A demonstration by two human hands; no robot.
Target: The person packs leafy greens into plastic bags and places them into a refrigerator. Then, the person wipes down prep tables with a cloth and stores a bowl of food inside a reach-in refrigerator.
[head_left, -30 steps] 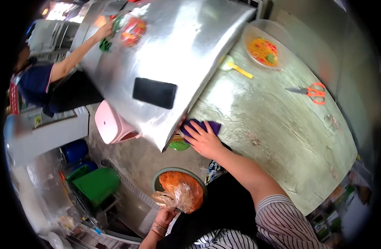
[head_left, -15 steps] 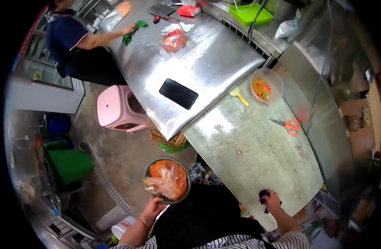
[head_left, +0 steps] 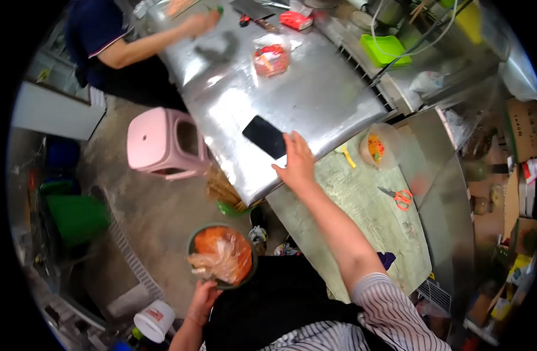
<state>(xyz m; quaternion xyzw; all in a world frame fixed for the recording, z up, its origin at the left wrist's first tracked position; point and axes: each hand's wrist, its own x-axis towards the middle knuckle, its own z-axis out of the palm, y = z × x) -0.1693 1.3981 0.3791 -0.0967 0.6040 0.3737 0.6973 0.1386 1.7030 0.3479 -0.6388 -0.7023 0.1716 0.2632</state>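
Note:
My left hand (head_left: 204, 296) is closed on the rim of a dark round bowl (head_left: 254, 271), held out above the floor. Inside the bowl lies a clear plastic bag with orange contents (head_left: 221, 248). My right hand (head_left: 296, 158) reaches over the steel table, thumb and fingers apart at the near right end of a black smartphone (head_left: 262, 136). Its fingertips overlap the phone's edge, and the phone lies flat. A dark purple cloth (head_left: 387, 260) rests on the greenish board, partly behind my right forearm.
On the greenish board (head_left: 338, 234) are orange-handled scissors (head_left: 402, 200), a tub of colourful bits (head_left: 385, 140) and a yellow-handled tool (head_left: 348, 157). A bag of red items (head_left: 271, 60) sits on the steel table (head_left: 321, 93). A pink stool (head_left: 147, 140) and a co-worker's arm (head_left: 145, 50) are left.
My right hand has let go of the dark cloth and moved forward to the phone. My left hand still holds the bowl. The co-worker's hand has moved along the table with the green cloth.

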